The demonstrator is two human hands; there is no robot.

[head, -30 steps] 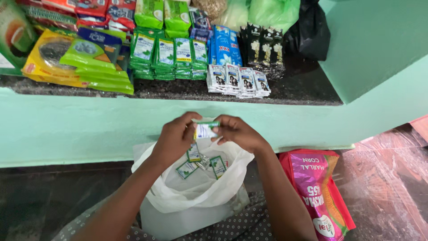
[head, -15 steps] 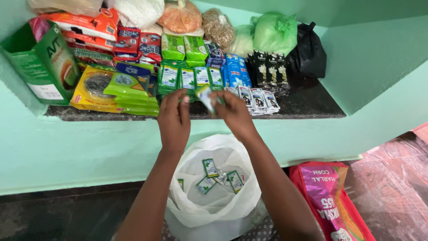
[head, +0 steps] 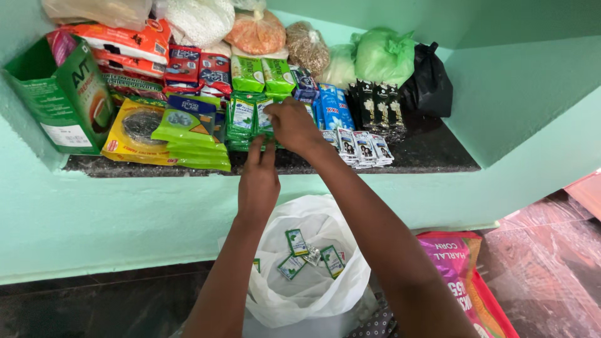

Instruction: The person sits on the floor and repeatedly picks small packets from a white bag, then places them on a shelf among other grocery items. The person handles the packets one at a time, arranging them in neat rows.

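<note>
My right hand [head: 293, 127] reaches onto the dark stone shelf [head: 432, 156] and its fingers close on a small green and white sachet [head: 263, 120] at the row of green sachets [head: 242, 119]. My left hand [head: 257, 181] is just below, fingers straight and pointing up, tips touching the sachets at the shelf's front edge. Below both arms a white plastic bag [head: 338, 294] stands open, with several green sachets [head: 298, 243] lying loose inside.
The shelf is packed: a green carton [head: 59, 100] at the left, yellow-green packets [head: 181, 134], blue packs [head: 332, 106], black sachets [head: 375, 103], white sachet strips [head: 360, 147], tied bags behind. A pink printed sack [head: 466, 281] lies on the floor at the right.
Both hands rose from above the white bag to the shelf. The right hand carried a small sachet up to the green sachet row; the view tilted upward.
</note>
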